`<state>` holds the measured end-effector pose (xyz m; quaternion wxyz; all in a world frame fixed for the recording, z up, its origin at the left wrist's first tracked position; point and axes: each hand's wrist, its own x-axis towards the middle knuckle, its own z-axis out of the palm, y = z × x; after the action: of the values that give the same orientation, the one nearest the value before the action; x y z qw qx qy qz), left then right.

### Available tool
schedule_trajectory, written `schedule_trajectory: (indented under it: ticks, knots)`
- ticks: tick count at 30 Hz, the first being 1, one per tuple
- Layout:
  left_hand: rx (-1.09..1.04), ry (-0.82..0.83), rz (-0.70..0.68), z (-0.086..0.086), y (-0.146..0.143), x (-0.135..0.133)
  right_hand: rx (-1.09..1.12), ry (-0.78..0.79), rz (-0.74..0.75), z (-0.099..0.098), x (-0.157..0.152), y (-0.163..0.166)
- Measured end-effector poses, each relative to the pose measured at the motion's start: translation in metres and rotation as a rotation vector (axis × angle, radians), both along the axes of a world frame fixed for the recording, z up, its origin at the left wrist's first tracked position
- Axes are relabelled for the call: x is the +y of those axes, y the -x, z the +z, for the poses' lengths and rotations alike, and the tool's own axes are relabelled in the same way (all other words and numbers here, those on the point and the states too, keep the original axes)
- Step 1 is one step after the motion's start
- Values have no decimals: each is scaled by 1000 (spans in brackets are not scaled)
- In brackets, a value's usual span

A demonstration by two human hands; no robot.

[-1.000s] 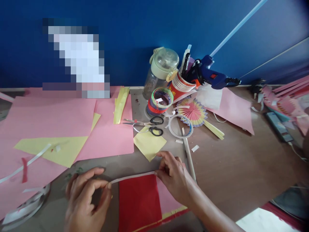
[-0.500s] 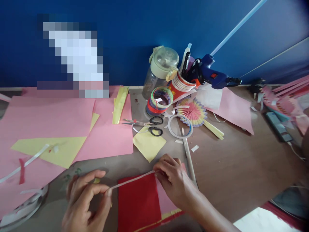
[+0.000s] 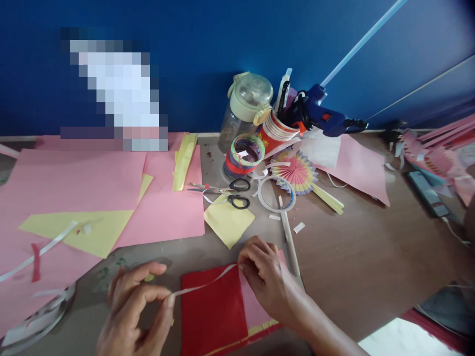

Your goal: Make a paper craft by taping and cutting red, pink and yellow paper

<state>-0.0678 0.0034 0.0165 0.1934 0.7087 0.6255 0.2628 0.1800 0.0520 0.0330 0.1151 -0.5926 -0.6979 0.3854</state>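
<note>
Both left hand (image 3: 126,315) and right hand (image 3: 267,272) pinched white strip (image 3: 205,286) between fingers, bottom center; slack risked kinks.

Scene was moderately, diffusely lit; blue wall (image 3: 185,49) was left deep and dim at left, washed paler toward upper right; small highlights were caught on bottle lid (image 3: 251,90); soft shadow was thrown on grey tabletop (image 3: 178,254) near left hand (image 3: 135,311); white surface (image 3: 395,340) at lower right was rendered very bright; pink strips (image 3: 441,132) at right edge were blurred, stretched outward; top right corner was darkened; upper left was masked by coarse mosaic patch (image 3: 126,89).
</note>
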Motion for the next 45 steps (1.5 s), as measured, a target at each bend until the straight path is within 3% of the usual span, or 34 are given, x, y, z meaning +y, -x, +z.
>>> schedule_trajectory:
  ticks: [6,14,21,29,33,39,45]
  knots:
    - [22,-1,54,1,-3,4,68,58,-6,1,1,-6]
    - [59,-11,39,1,-4,4,38,-35,-112,0,-8,-5]
    - [78,-38,26,1,-4,5,-34,20,22,10,-8,-4]
    - [104,-90,25,-4,-3,8,-74,57,-105,-8,-15,1]
    - [107,-66,40,-3,-1,8,-66,70,-135,-5,-11,1]
    - [100,-40,17,-3,0,5,-76,-15,-41,5,-7,-2]
    - [112,-30,22,-1,-2,6,-108,-75,20,-1,-9,2]
